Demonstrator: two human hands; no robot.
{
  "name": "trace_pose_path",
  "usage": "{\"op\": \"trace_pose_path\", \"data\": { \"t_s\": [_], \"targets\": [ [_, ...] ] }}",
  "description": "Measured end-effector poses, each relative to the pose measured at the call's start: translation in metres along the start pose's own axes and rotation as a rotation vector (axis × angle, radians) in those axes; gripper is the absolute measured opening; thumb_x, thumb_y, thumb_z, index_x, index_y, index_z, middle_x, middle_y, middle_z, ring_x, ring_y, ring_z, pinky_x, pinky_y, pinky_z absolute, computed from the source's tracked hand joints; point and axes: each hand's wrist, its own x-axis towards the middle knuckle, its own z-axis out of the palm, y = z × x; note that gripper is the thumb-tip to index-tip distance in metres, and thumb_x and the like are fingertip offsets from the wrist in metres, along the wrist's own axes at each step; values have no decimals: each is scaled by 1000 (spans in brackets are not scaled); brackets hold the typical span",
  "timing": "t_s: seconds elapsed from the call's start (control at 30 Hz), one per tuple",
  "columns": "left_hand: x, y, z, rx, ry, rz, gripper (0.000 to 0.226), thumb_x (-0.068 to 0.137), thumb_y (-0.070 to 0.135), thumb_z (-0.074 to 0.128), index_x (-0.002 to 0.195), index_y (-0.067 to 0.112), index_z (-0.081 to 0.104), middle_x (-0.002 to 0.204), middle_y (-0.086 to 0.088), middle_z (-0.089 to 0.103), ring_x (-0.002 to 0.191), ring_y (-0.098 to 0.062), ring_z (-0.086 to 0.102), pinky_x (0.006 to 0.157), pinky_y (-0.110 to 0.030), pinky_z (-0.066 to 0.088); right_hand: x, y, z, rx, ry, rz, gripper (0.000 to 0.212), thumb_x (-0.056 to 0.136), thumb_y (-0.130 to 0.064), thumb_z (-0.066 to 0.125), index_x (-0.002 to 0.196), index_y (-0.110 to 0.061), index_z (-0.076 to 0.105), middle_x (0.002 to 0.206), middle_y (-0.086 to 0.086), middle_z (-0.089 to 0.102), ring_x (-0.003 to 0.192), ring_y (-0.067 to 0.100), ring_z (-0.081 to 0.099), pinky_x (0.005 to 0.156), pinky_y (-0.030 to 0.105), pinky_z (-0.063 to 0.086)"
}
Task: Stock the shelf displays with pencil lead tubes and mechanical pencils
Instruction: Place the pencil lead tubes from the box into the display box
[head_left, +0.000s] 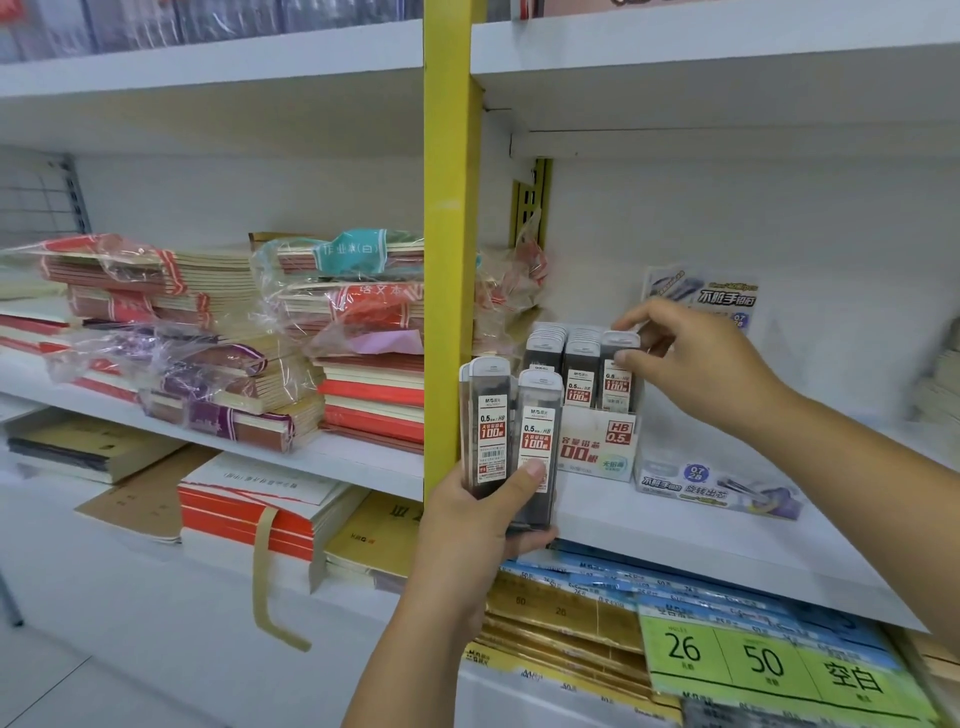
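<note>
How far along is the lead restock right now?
Done: two rows of the display box hold stocked tubes. In hand: the right hand pinches a tube at the third row; the left hand grips spare tubes. Left: those spares; no mechanical pencils are in view.

Display box (602, 441) partly behind held tubes (488, 431)
</note>
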Motion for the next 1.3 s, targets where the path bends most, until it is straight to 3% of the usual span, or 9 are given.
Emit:
{"op": "trace_pose_path", "data": {
  "t_s": [0.13, 0.3, 0.4, 0.47, 0.57, 0.77, 0.87, 1.07, 1.3],
  "targets": [
    [0, -1, 0, 12, -12, -3, 47, 60, 36, 82, 104, 29, 70, 99, 4, 77, 93, -19, 75, 68, -37, 63, 4, 7, 8, -160, 61, 4, 16, 85, -35, 68, 100, -30, 69, 92, -5, 50, 99, 15, 41, 79, 31, 34],
    [-2, 1, 3, 24, -65, -4, 48, 67, 35, 79, 111, 24, 66, 97, 1, 78, 92, -21, 76, 67, -33, 62, -3, 1, 9, -251, 124, 49, 27, 91, -30, 62, 116, -23, 69, 95, -1, 45, 104, 20, 39, 82, 29, 31],
    [-3, 1, 5, 29, -89, -13, 52, 67, 35, 80, 114, 22, 65, 99, 1, 78, 91, -22, 76, 67, -33, 62, -26, -21, 5, 30, 178, -13, 21, 92, -36, 55, 104, -29, 71, 89, -10, 58, 93, 8, 51, 76, 17, 37],
    [-4, 0, 7, 46, -100, -12, 53, 66, 36, 81, 115, 22, 65, 99, 1, 78, 90, -22, 76, 67, -33, 62, -43, -40, 5, 339, -2, 5, 17, 83, -46, 60, 99, -42, 66, 88, -15, 66, 84, 0, 59, 69, 10, 45],
    [-6, -1, 10, 69, -114, -14, 51, 68, 34, 81, 116, 23, 66, 99, 1, 77, 90, -22, 76, 68, -34, 62, -57, -52, 15, 539, -255, 108, 36, 73, -36, 78, 105, -39, 63, 95, -9, 69, 79, 13, 65, 68, 25, 57],
    [-7, -3, 9, 65, -121, -29, 47, 68, 36, 80, 112, 24, 69, 101, 1, 77, 90, -19, 76, 68, -34, 62, -58, -50, 16, 779, -228, 191, 29, 86, -11, 68, 111, -23, 58, 90, 0, 76, 81, 20, 73, 62, 29, 59],
    [-5, -2, 9, 45, -124, -25, 50, 66, 37, 81, 113, 25, 69, 105, 2, 76, 93, -19, 75, 70, -35, 62, -55, -45, 10, 765, -171, 203, 28, 87, -16, 69, 111, -26, 58, 91, 2, 76, 79, 20, 73, 61, 32, 59],
    [-3, -3, 7, 5, -85, -29, 31, 85, 22, 75, 114, 21, 67, 101, -3, 77, 89, -24, 76, 66, -33, 62, -27, -32, -26, 704, 238, 64, 30, 87, -12, 68, 93, -39, 57, 87, -9, 72, 79, 13, 70, 59, 27, 56],
    [-2, -4, 6, -14, -21, 2, 24, 87, 19, 73, 110, 23, 68, 99, -1, 78, 89, -23, 76, 65, -34, 62, -13, -18, -18, 90, 109, -24, 34, 85, -23, 71, 101, -40, 46, 85, -15, 64, 72, 6, 62, 67, 33, 51]
  ]
}}
